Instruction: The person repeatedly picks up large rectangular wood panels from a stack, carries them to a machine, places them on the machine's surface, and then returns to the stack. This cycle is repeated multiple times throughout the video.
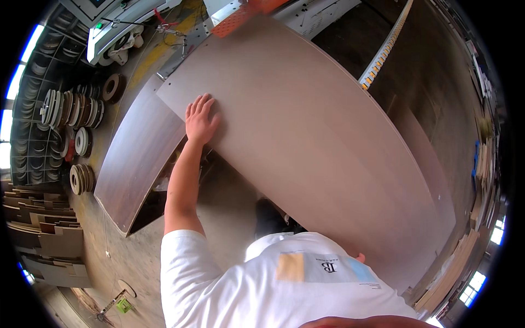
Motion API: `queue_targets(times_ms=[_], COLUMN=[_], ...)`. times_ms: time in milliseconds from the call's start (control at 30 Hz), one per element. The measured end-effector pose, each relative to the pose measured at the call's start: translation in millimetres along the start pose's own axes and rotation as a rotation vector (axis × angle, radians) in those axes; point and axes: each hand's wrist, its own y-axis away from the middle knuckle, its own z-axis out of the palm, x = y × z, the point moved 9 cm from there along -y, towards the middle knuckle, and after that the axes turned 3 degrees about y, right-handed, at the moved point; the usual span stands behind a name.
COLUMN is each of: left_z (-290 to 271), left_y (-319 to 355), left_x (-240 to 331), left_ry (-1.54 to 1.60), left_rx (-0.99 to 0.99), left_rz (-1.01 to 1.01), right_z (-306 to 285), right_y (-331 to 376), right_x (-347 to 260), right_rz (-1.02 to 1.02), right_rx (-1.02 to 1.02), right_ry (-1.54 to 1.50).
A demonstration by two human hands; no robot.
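A large brown wood-look panel [306, 126] stretches from the machine at the top down to the lower right, in front of my body. My left hand [201, 121] lies flat on its left part, close to the edge, fingers stretched out and holding nothing. Only a bit of my right hand [360, 257] shows beside my shirt at the panel's near edge. The rest of that hand is hidden, so its grip is unclear. Left of the large panel, and partly under its corner, is a second wood-grain panel [142, 156].
An orange perforated plate [232, 21] on a machine meets the panel's far end. A rail with yellow rollers [387, 49] runs along the far right side. Rolls of edge banding [74, 109] stand at left, above stacked boards [46, 235]. More boards [451, 268] lie at right.
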Motion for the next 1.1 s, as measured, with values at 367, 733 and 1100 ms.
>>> queue_targets(times_ms=[367,733,1100], left_z=[34,72,103], left_y=[-62,-141,-206], left_x=[31,75,124], left_ry=[-0.010,0.028,0.121], left_rx=[0.022,0.084,0.268], left_rz=[0.016,0.046,0.138], right_z=[16,87,105], right_y=[-44,-64,-20], right_x=[-55,-117,-10], right_rz=[-0.188,-0.282,-0.499], right_rx=[0.267,0.163,-0.042], right_ry=[-0.050,-0.062,1.009])
